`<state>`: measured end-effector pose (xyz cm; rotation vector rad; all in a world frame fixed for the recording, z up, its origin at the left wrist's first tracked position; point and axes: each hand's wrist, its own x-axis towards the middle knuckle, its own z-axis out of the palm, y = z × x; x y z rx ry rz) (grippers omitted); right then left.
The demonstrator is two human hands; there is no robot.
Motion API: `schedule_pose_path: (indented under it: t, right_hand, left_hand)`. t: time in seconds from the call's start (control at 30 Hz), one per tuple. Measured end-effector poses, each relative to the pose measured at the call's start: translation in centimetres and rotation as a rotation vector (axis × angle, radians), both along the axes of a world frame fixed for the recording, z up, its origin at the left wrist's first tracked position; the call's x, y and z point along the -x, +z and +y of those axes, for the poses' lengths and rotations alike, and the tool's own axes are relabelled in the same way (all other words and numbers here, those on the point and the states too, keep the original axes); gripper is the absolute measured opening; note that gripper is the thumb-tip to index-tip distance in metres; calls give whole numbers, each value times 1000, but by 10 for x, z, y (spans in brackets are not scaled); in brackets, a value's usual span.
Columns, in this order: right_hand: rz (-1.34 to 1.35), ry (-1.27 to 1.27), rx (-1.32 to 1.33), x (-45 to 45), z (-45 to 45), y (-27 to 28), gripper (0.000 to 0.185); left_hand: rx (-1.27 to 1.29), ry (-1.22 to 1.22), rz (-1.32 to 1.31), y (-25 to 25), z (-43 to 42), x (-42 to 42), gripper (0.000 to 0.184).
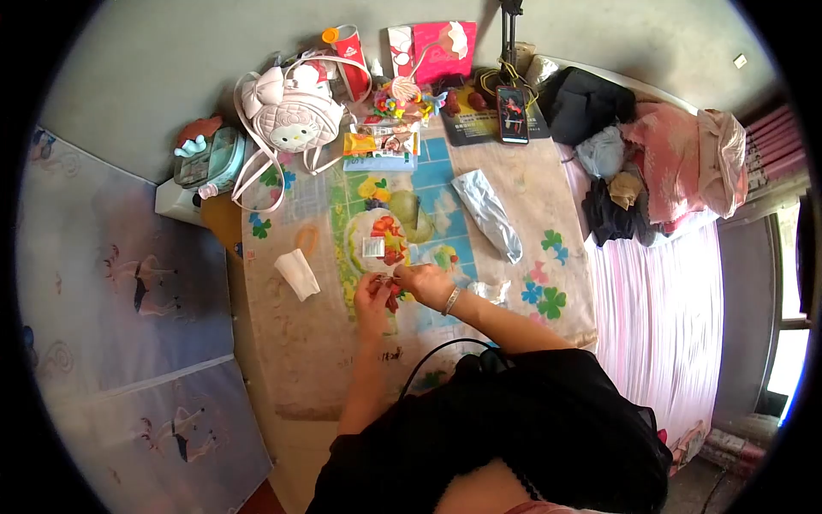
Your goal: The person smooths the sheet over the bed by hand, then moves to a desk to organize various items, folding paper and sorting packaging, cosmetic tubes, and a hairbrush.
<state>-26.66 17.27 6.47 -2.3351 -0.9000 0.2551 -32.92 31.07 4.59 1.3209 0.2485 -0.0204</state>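
My left hand (372, 296) and my right hand (425, 283) are close together over the fruit-print table cover (432, 184). The fingers of both are closed in a pinch. Between them there seems to be something small, partly red, that blends with the print and that I cannot make out. Just beyond my fingertips lies a small pale square packet (373, 247). A folded white tissue or pouch (297, 274) rests left of my left hand, beside a thin orange loop (306, 241). Crumpled whitish wrapping (491, 292) sits by my right wrist, and a long silvery plastic bag (488, 214) lies farther back.
At the back stand a pink kitty-face handbag (300, 122), a red cup (348, 64), snack packets (381, 142) and an upright phone (513, 115). Clothes (668, 158) are heaped on the bed at right. A patterned panel (128, 283) borders the left side.
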Motion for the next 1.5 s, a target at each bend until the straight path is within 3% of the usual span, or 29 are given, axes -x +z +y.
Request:
schedule_pose_path:
  t: [0.03, 0.1, 0.13, 0.2, 0.33, 0.4, 0.53, 0.6, 0.63, 0.67, 0.73, 0.9, 1.0, 1.1, 1.2, 1.23, 1.27, 1.3, 1.33, 1.37, 1.4, 1.47, 1.5]
  right_hand:
    - [-8, 47, -8, -3, -4, -5, 10]
    - [16, 120, -13, -9, -11, -3, 10]
    - [16, 119, -14, -10, -11, -2, 10]
    - [-2, 140, 67, -9, -11, -1, 11]
    - [92, 51, -22, -4, 0, -3, 11]
    - [377, -87, -319, 2, 7, -4, 12]
    - [407, -212, -397, 12, 21, -12, 10]
    - [-132, -178, -151, 14, 22, -24, 9]
    - [-150, -191, 52, 14, 23, -35, 8]
    - [-142, -176, 50, 16, 22, -33, 8]
    - [-226, -10, 138, 18, 16, -29, 10]
    - [28, 96, 158, 25, 13, -44, 10]
    - [207, 65, -31, 8, 13, -46, 16]
    - [573, -52, -213, -12, 9, -47, 22]
    - [478, -49, -113, -24, 11, -51, 21]
    - [342, -67, -53, -25, 10, -51, 19]
    - [343, -67, -51, -28, 8, -53, 19]
    - [426, -147, -132, -34, 6, -54, 20]
    - [509, -229, -215, -41, 4, -57, 21]
    - [354, -338, -149, -51, 1, -69, 23]
    - [402, -438, -40, -65, -1, -59, 25]
    - [250, -509, -25, -90, -9, -83, 25]
    - [246, -513, -25, -101, -9, -98, 25]
  left_hand:
    - [-1, 0, -2, 2, 3, 2, 18]
    - [-354, -116, 107, 18, 8, 6, 20]
    - [-355, -117, 107, 19, 12, 5, 20]
    - [-127, -140, 129, 21, 19, 4, 24]
    - [-12, 31, 121, 17, 3, -2, 24]
    - [402, 213, 94, 7, -8, -8, 31]
    - [486, 281, 120, 7, -34, -17, 37]
    - [442, 324, 105, -8, -40, -18, 41]
    - [459, 375, 76, -28, -41, -15, 28]
    - [456, 391, 81, -30, -40, -12, 28]
    - [561, 458, 349, -34, -38, -8, 26]
    - [546, 385, 311, -52, -33, 6, 21]
    - [382, 434, 322, -58, -31, 1, 21]
    - [274, 340, 250, -60, -29, -7, 24]
    - [143, 202, 174, -60, -30, -16, 27]
    - [304, 210, 173, -63, -33, -18, 29]
    - [465, 217, 170, -67, -34, -20, 30]
    - [467, 218, 170, -85, -26, -21, 30]
    - [126, 197, 21, -116, -11, -20, 31]
    - [-216, 173, -126, -133, 2, -19, 32]
    - [-215, 173, -125, -112, 9, -17, 32]
    - [-1062, 389, 41, -73, 21, -13, 44]
    - [-1060, 388, 36, -74, 26, -10, 44]
